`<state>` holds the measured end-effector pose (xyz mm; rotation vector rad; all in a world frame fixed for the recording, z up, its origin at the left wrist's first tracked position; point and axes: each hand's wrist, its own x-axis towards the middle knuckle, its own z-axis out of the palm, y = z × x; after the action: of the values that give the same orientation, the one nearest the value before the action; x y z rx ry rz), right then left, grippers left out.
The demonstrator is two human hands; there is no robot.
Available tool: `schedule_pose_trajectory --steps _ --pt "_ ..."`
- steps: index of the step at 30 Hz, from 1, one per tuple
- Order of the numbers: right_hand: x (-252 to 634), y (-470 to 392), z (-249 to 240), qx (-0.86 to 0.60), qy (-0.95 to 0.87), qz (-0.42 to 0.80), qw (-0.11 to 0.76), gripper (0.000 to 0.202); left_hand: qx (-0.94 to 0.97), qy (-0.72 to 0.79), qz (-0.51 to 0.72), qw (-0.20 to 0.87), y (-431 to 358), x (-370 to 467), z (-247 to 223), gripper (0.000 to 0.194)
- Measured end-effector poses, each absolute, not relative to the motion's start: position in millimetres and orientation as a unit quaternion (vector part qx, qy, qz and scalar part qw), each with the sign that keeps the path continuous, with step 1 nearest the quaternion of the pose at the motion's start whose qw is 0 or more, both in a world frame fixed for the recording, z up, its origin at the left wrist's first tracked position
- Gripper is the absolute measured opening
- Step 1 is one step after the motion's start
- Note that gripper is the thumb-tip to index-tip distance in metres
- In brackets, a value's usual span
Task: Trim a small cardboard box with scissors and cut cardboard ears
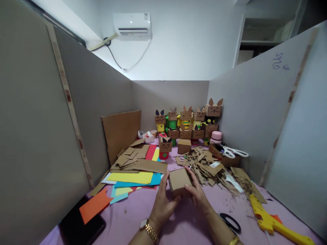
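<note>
Between my two hands is a small brown cardboard box (180, 181), low over the pink cloth. My left hand (162, 200) is wrapped along the box's left side, its thumb at the near edge. My right hand (198, 195) grips the right side, with thumb on the top near the corner. Beyond them stands a cardboard-headed figure (165, 149) with a red body, and right of it another plain cardboard box (184, 146).
Coloured paper (130, 177) and cardboard sheets (127, 160) lie left; cardboard scraps (201, 163) lie right. Black-handled scissors (230, 223) and a yellow glue gun (270, 221) are front right. A black tablet-like object (76, 231) is front left. Partitions enclose the table.
</note>
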<state>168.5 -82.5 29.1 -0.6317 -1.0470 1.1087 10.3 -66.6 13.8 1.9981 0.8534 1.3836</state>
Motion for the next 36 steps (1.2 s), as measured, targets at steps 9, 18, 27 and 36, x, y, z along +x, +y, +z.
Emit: schedule_pose_trajectory --steps 9,18,27,36 --pt "170.2 -88.4 35.0 -0.241 -0.505 0.486 0.671 0.071 0.781 0.265 0.542 0.162 -75.6 9.8 21.7 0.042" --pt "166.0 -94.0 46.6 -0.242 -0.548 0.489 0.634 0.090 0.779 0.230 0.582 0.026 -72.8 6.1 17.1 0.039" --pt "164.6 -92.7 42.9 -0.289 -0.556 0.450 0.636 0.084 0.783 0.215 0.583 -0.014 -71.5 2.6 19.0 0.028" --pt "156.3 -89.1 36.2 -0.307 -0.538 0.447 0.645 0.077 0.807 0.220 0.548 -0.028 -74.0 7.2 23.3 0.025"
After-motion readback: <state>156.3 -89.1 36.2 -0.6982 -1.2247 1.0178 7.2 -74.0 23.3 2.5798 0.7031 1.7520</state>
